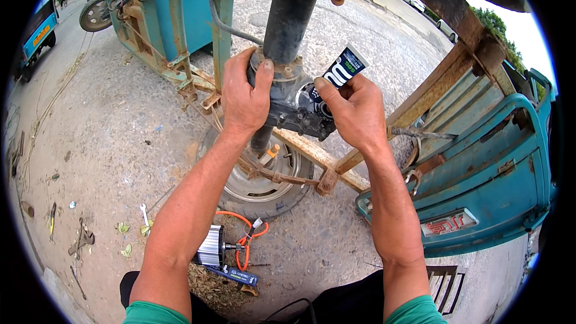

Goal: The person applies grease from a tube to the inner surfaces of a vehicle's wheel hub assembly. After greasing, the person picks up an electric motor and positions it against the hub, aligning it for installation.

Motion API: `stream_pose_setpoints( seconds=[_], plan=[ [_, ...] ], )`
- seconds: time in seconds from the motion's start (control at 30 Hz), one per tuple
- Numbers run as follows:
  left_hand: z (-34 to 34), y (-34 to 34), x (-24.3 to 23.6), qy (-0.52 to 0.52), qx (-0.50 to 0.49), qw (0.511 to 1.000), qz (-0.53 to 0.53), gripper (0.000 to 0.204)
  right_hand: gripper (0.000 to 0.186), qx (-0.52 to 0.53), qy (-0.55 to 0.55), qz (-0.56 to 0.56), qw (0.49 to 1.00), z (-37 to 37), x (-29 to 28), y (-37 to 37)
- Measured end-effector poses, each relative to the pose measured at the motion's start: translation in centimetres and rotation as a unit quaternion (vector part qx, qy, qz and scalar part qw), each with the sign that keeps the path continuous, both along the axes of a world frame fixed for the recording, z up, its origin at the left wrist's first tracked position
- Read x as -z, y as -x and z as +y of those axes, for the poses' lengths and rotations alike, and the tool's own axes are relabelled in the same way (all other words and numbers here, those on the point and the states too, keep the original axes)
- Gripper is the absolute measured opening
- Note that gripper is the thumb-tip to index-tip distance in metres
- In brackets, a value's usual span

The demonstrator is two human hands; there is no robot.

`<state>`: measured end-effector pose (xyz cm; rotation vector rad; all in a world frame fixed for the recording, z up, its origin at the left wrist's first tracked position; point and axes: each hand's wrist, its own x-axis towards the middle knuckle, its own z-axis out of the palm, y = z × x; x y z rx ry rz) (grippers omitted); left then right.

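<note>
A greasy black axle tube (292, 18) runs down into a black gear housing (287, 93), which has a bolted collar and a round opening on its right side. My left hand (245, 99) is wrapped round the housing's left side, thumb on the collar. In my right hand (359, 114) is a black squeeze tube of sealant (347, 67) with white and green print, pinched between thumb and fingers. Its lower end is close to the round opening; my fingers hide whether the nozzle touches it.
Rusty frame bars (306, 147) and a wheel (264, 189) lie behind the housing. A teal vehicle body (480, 204) stands at right. On the ground are an electric motor (211, 246), orange cable (249, 228), blue package (237, 275), wrench (144, 216) and screwdriver (53, 219).
</note>
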<state>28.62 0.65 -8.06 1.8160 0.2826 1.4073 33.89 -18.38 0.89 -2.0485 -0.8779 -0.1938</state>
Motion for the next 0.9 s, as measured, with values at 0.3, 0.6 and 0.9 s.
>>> stream_pose_setpoints(
  seconds=[0.3,0.6,0.9],
  plan=[
    [-0.1,-0.1,0.1,-0.005,-0.013,1.000,-0.023,0.051,0.041,0.025,-0.014,0.020,0.999,0.2,-1.0,-3.7],
    [-0.1,0.0,0.0,-0.012,-0.018,1.000,-0.014,0.051,0.037,0.013,0.022,0.023,0.999,1.8,-1.2,-3.9],
    [-0.1,0.0,0.0,-0.007,-0.018,1.000,0.002,0.053,0.036,0.020,0.085,-0.021,0.996,2.9,-1.3,-3.6]
  ],
)
